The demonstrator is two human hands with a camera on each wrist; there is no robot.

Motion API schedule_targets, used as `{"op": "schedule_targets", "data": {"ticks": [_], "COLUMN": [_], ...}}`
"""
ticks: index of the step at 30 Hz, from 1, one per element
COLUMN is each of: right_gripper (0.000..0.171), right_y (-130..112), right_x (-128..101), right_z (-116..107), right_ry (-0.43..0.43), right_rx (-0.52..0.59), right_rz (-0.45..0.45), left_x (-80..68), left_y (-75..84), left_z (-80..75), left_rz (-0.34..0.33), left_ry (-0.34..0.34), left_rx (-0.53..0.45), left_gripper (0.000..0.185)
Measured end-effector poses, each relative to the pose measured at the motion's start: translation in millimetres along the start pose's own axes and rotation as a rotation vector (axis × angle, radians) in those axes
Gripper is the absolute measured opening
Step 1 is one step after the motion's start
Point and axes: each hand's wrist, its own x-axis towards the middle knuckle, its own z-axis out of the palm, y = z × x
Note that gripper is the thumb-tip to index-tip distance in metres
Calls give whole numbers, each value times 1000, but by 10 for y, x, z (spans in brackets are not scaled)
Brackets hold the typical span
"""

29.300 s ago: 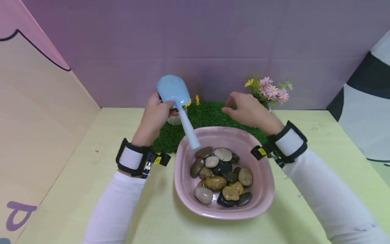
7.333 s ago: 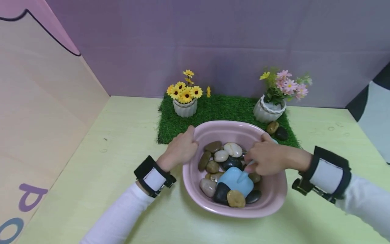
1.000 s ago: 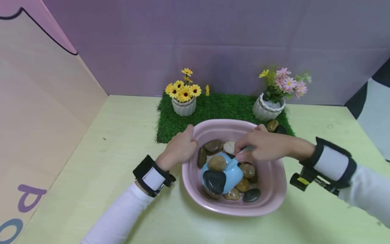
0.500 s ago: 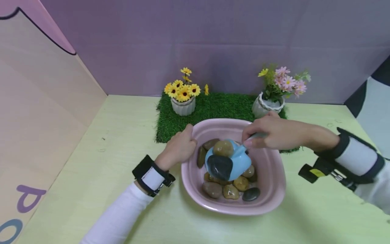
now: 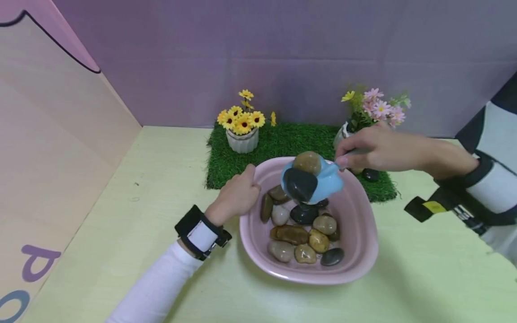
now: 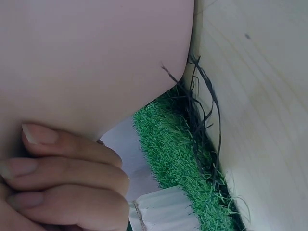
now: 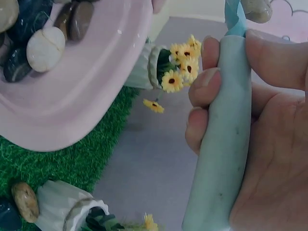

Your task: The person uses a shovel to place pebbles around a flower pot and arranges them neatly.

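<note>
A pink basin [image 5: 357,224] holding several smooth stones [image 5: 300,235] sits on the table in front of a grass mat [image 5: 282,141]. My left hand [image 5: 244,188] grips the basin's left rim; in the left wrist view its fingers [image 6: 62,171] curl against the pink wall [image 6: 96,57]. My right hand [image 5: 357,152] holds the handle [image 7: 226,139] of a pale blue shovel [image 5: 323,181]. The blade hangs above the basin's far side, carrying a black stone [image 5: 299,186] and a brown stone [image 5: 308,162].
On the grass mat stand a white pot of yellow flowers [image 5: 242,132] at left and a pot of pink flowers [image 5: 373,110] at right, partly behind my right hand. A dark stone [image 5: 369,174] lies on the mat by the right pot. Walls close the back and left.
My right hand has lifted the shovel with two stones out of the pile, up and toward the back right. The left hand stays on the rim.
</note>
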Motion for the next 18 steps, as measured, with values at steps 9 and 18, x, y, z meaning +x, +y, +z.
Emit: {"op": "schedule_targets", "data": {"ticks": [9, 18], "right_gripper": [21, 35], "right_y": [145, 392], "right_x": [10, -5], "right_z": [-119, -216], "right_ry": [-13, 37], "right_rx": [96, 71], "right_rz": [195, 304], "left_x": [-1, 2], "left_y": [-13, -15], "left_z": [9, 12], "left_rz": [12, 20], "left_ry": [3, 11], "left_rx": [-16, -20], "left_gripper": [38, 39]}}
